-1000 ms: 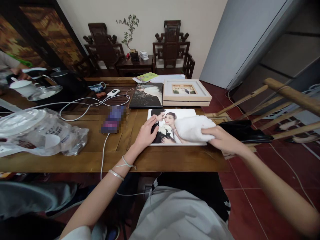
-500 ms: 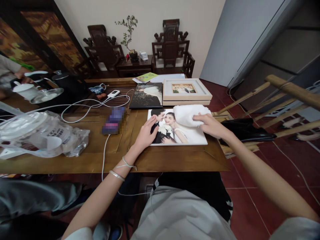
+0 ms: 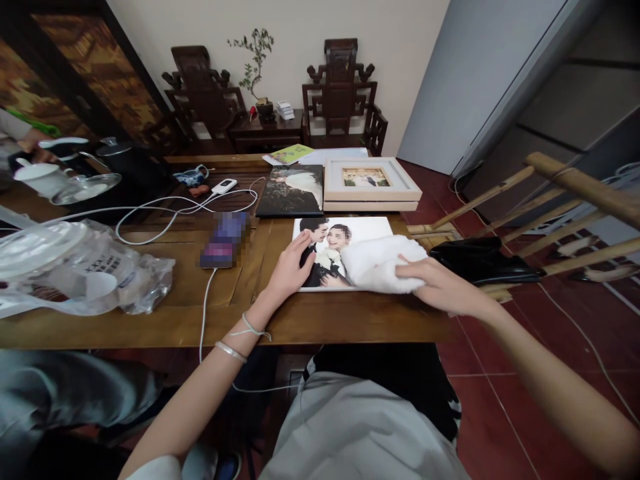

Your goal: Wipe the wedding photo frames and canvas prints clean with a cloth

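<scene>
A wedding photo print [image 3: 327, 250] lies flat near the front edge of the wooden table [image 3: 210, 313]. My left hand [image 3: 290, 270] rests on its left edge with fingers spread flat, holding it down. My right hand [image 3: 435, 287] presses a folded white cloth [image 3: 380, 263] onto the lower right part of the print. The cloth covers that corner of the picture.
Behind the print lie a dark photo album [image 3: 293, 190] and a cream framed photo [image 3: 370, 183]. A phone [image 3: 224, 239] on a white cable and a clear plastic bag [image 3: 75, 267] sit to the left. A bamboo chair [image 3: 550, 220] stands at the right. Another person's hand [image 3: 33, 143] is far left.
My right hand has drawn the cloth from the print's upper right corner down toward its lower right. My left hand has stayed in place.
</scene>
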The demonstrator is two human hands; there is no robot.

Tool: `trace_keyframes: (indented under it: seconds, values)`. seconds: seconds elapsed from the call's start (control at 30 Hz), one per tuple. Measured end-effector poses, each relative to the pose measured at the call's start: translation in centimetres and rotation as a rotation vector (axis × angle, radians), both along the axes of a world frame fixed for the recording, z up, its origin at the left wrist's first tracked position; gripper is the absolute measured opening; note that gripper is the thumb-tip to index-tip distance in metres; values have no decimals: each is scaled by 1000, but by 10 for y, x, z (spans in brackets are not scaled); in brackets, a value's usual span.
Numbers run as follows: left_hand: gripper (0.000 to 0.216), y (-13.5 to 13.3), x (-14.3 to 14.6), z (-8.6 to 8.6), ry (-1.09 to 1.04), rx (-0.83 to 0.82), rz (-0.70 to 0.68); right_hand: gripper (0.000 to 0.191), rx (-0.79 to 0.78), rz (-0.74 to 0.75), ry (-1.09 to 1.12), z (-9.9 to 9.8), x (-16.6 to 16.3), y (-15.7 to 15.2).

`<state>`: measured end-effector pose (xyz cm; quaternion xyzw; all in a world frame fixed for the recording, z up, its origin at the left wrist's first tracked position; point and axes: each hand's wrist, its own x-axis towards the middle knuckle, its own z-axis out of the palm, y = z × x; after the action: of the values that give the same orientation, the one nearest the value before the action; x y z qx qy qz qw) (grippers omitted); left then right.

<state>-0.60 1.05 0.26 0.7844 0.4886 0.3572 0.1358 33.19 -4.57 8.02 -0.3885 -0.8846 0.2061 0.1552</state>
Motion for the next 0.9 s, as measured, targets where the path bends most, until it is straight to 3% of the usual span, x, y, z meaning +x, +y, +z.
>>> trace_keyframes:
  seconds: [0.2,0.37,0.5,0.6,0.77,0.9]
  values:
    - [46,0,-1,2,3,-12,-6,18,-2,-48,108,14,-21,81]
    - [45,0,-1,1,-1,-16,-1,22,4,-60,116,19,-27,101]
    - [45,0,-1,-1,3,-7,-4,24,18,-69,103,8,-22,74]
    - [45,0,-1,-1,8,-7,0,24,40,-20,77,-2,-14,35]
    - [44,0,1,-1,11,-3,3,43,42,2,4,-8,1,-36]
    - [45,1,1,-2,8,3,7,51,34,-2,-57,-9,8,-49]
